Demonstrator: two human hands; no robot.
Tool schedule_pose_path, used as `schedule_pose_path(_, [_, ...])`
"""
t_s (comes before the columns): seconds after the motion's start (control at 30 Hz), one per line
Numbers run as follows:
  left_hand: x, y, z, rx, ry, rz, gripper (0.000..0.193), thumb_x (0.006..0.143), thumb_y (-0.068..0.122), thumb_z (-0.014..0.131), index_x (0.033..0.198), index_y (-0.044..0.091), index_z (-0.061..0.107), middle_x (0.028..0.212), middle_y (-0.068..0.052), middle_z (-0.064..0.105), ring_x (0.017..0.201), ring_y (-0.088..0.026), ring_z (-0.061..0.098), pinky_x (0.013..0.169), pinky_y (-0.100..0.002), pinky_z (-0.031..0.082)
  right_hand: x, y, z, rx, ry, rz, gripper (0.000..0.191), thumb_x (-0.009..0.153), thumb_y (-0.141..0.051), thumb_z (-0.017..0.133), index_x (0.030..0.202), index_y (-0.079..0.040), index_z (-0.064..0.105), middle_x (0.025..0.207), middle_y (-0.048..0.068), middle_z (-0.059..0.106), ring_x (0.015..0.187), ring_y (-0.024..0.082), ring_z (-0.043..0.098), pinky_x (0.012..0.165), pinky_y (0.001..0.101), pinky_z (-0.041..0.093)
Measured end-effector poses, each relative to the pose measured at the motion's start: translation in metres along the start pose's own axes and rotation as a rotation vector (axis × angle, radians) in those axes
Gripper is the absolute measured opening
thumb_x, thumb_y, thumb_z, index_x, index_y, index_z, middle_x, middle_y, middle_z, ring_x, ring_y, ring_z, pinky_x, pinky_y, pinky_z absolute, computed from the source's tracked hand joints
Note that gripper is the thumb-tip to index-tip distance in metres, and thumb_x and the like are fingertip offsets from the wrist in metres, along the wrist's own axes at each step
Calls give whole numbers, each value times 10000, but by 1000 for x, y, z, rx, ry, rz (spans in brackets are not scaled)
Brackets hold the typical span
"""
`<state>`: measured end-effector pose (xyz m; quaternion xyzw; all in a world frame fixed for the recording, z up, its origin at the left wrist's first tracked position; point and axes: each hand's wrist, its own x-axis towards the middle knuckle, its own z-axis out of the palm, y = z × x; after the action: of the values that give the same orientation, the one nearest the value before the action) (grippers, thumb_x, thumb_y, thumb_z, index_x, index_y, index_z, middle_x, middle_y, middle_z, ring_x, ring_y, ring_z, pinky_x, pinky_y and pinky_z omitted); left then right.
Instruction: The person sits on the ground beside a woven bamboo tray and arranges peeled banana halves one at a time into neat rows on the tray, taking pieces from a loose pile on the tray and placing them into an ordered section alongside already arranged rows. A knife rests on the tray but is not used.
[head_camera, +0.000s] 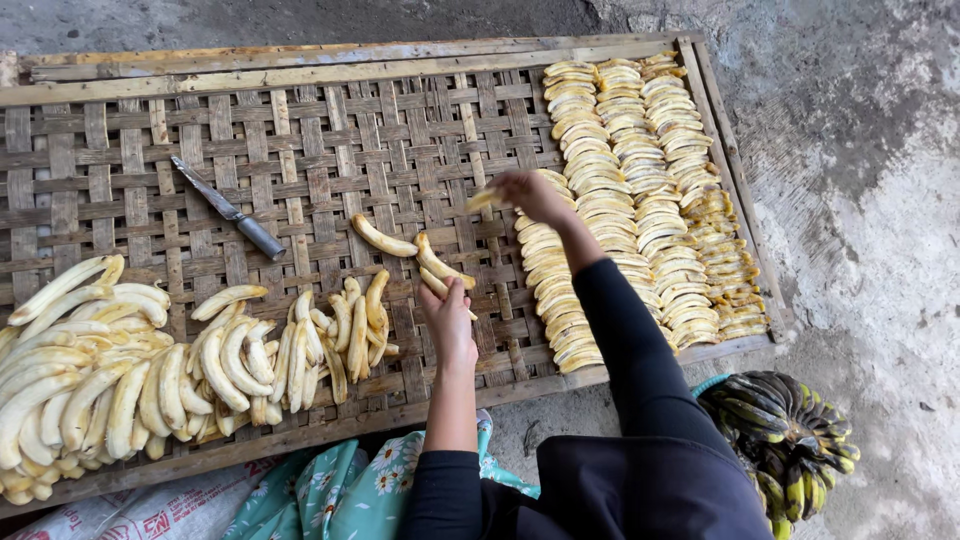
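My left hand (449, 322) holds a peeled banana (440, 268) over the woven bamboo tray (300, 130), near its front middle. Just to its left, another peeled banana (383, 238) lies loose on the weave. My right hand (530, 192) reaches further out and grips a flat banana slice (484, 199) at the top of the nearest row of laid-out slices (640, 190). Those slices cover the right end of the tray in several neat rows.
A heap of peeled bananas (130, 370) fills the tray's front left. A knife (228, 209) lies on the weave at the left middle. A bunch of dark unpeeled bananas (790, 440) sits on the concrete ground at the bottom right. Floral cloth (340, 495) lies below the tray.
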<state>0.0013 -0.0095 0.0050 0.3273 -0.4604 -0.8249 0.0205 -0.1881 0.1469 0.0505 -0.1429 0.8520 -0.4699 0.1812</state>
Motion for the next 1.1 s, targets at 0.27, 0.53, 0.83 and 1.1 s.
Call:
schedule_pose_path(0.27, [-3, 5, 10, 55, -48, -7, 442, 1029, 29, 522, 1465, 67, 580, 1106, -71, 623, 923, -106, 633, 853, -268, 607, 37, 22, -50, -494, 360, -40, 104, 882, -104, 781, 975, -144, 805, 922, 111, 761, 846, 251, 726, 779, 381, 574])
schedule_pose_path(0.53, [-8, 16, 10, 211, 45, -4, 497, 944, 39, 650, 1419, 60, 505, 1097, -88, 672, 883, -129, 683, 781, -296, 609, -6, -12, -5, 393, -119, 0, 345, 989, -193, 677, 1320, -107, 630, 1151, 92, 625, 1022, 183, 689, 809, 377, 621])
schedule_pose_path(0.83, [-10, 14, 15, 186, 92, 177, 626, 939, 64, 667, 1453, 16, 314, 1454, -192, 365, 1327, -270, 456, 1088, -400, 494, 0, -8, 5, 385, -45, -54, 116, 943, -3, 670, 1043, -22, 724, 1015, 50, 768, 887, 145, 730, 810, 281, 630])
schedule_pose_path(1.1, [-17, 31, 23, 188, 52, 184, 563, 944, 116, 633, 1442, 31, 385, 1414, -175, 465, 1261, -282, 549, 1050, -449, 486, 47, 23, -46, -423, 696, 98, 102, 892, -112, 771, 987, -124, 805, 896, 155, 742, 823, 312, 700, 773, 405, 547])
